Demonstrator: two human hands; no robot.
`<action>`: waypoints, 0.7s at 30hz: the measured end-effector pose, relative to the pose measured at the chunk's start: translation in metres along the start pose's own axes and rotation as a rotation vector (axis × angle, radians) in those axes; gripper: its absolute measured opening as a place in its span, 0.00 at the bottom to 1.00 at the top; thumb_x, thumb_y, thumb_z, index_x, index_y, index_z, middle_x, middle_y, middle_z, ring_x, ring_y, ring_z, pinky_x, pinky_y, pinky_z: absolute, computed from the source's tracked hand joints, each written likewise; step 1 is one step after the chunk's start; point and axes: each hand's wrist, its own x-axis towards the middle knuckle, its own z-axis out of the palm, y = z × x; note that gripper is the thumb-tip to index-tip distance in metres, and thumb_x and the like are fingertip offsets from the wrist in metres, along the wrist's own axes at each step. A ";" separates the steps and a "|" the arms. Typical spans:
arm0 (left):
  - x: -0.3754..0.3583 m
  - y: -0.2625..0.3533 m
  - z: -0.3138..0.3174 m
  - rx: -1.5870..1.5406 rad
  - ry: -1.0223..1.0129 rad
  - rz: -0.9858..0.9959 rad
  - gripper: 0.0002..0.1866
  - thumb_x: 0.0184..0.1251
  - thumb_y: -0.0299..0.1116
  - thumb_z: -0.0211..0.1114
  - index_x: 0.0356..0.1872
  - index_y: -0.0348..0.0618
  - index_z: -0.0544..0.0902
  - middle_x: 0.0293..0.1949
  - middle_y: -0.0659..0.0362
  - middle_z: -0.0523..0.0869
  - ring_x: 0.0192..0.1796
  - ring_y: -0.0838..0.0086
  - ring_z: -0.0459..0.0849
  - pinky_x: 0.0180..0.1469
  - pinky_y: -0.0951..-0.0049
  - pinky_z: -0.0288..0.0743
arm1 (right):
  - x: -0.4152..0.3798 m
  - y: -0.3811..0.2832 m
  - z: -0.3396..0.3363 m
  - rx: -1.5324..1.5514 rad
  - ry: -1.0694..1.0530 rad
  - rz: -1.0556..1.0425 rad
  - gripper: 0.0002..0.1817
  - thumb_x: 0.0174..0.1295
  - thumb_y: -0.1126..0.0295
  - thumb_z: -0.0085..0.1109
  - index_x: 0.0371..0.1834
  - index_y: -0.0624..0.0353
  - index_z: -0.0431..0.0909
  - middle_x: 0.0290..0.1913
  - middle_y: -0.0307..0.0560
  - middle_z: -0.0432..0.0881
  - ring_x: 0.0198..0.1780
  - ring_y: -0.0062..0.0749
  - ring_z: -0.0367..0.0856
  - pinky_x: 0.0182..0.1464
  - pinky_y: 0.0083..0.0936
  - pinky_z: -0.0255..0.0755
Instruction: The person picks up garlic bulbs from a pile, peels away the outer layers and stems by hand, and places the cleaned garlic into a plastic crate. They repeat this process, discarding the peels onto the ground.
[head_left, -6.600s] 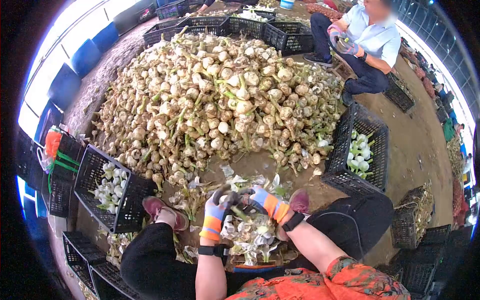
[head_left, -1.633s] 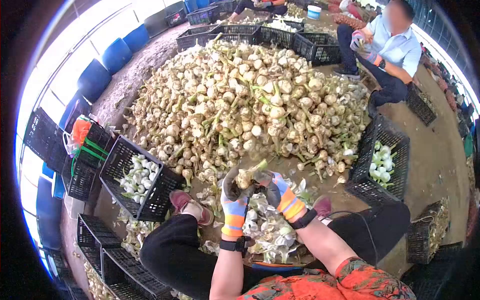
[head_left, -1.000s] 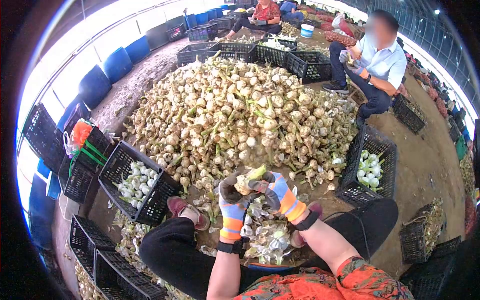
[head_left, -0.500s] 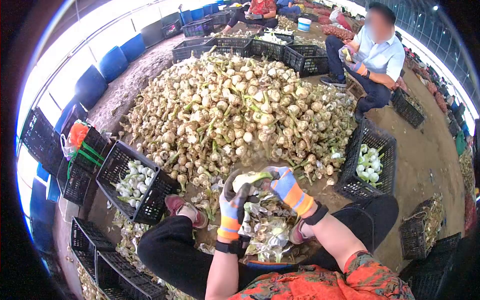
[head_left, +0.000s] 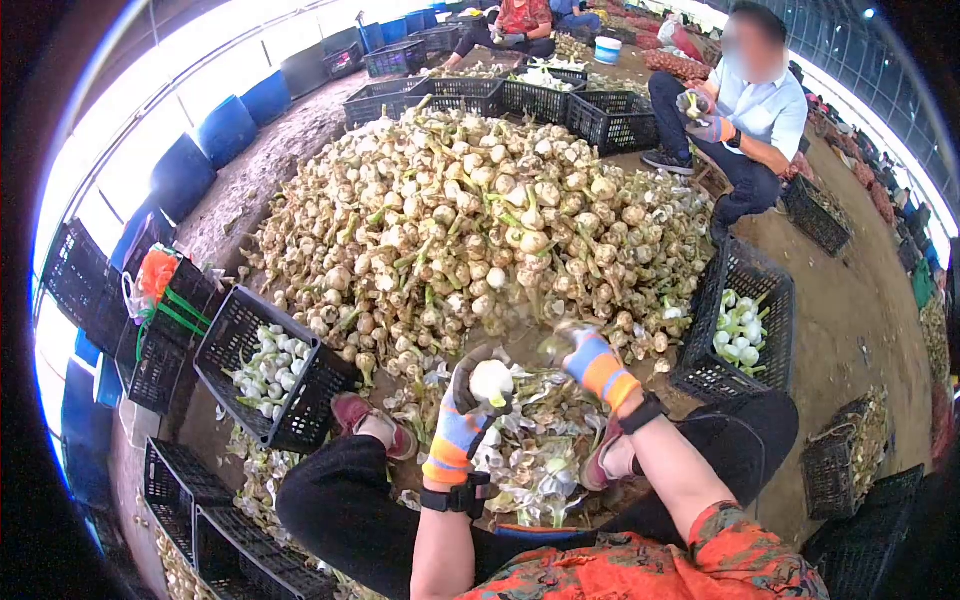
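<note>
A peeled white garlic bulb (head_left: 491,380) with a short green stub sits in my left hand (head_left: 464,415), the gloved fingers closed around it. My right hand (head_left: 598,368), in a matching blue and orange glove, is held apart to the right, in front of the heap's near edge. Its fingertips are smeared by motion, with a greenish-brown blur at them; I cannot tell whether they grip a piece of stem or husk. Directly ahead rises a big heap of unpeeled garlic (head_left: 440,220) with stems. Loose garlic skins (head_left: 535,450) cover the ground between my feet.
A black crate (head_left: 275,370) of white bulbs stands tilted on the left, another crate (head_left: 735,320) of greenish-white bulbs on the right. Behind the heap are more black crates (head_left: 455,95). A seated person (head_left: 765,110) handles garlic at the right. Stacked crates (head_left: 215,520) lie lower left.
My hands have parted: the right has moved away to the right, off the bulb's green stem. The bulb stays in my left hand, now turned with its white round side showing.
</note>
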 end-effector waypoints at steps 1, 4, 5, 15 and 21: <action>0.002 -0.002 0.001 0.305 0.000 0.171 0.36 0.45 0.24 0.73 0.58 0.37 0.67 0.50 0.55 0.77 0.49 0.68 0.78 0.52 0.71 0.73 | -0.005 -0.012 -0.002 0.080 0.055 -0.135 0.19 0.47 0.69 0.64 0.45 0.62 0.79 0.42 0.52 0.81 0.43 0.38 0.80 0.47 0.27 0.72; 0.004 -0.018 -0.003 0.668 0.014 0.257 0.38 0.40 0.23 0.74 0.58 0.37 0.68 0.51 0.55 0.74 0.52 0.68 0.74 0.55 0.73 0.69 | -0.016 -0.057 -0.030 0.509 -0.195 -0.422 0.19 0.48 0.66 0.65 0.44 0.61 0.80 0.43 0.54 0.80 0.45 0.41 0.80 0.47 0.29 0.72; 0.006 -0.025 -0.003 0.590 0.002 0.252 0.38 0.39 0.22 0.73 0.58 0.37 0.68 0.52 0.54 0.73 0.54 0.68 0.73 0.56 0.73 0.68 | -0.022 -0.072 -0.040 0.319 -0.221 -0.463 0.17 0.49 0.65 0.63 0.43 0.59 0.81 0.43 0.53 0.80 0.45 0.43 0.79 0.46 0.31 0.72; -0.003 -0.012 0.012 0.263 0.119 0.230 0.35 0.47 0.15 0.64 0.62 0.35 0.65 0.60 0.54 0.70 0.57 0.70 0.74 0.58 0.73 0.69 | -0.017 -0.084 -0.037 -0.039 -0.046 -0.544 0.16 0.41 0.67 0.60 0.34 0.64 0.75 0.37 0.57 0.75 0.40 0.54 0.75 0.41 0.39 0.72; 0.005 -0.031 -0.005 -0.162 0.547 0.096 0.19 0.57 0.21 0.65 0.51 0.37 0.75 0.44 0.55 0.82 0.42 0.70 0.82 0.44 0.73 0.79 | -0.042 -0.087 -0.005 0.042 0.015 -0.539 0.20 0.41 0.66 0.60 0.39 0.63 0.74 0.45 0.62 0.73 0.47 0.55 0.71 0.51 0.40 0.67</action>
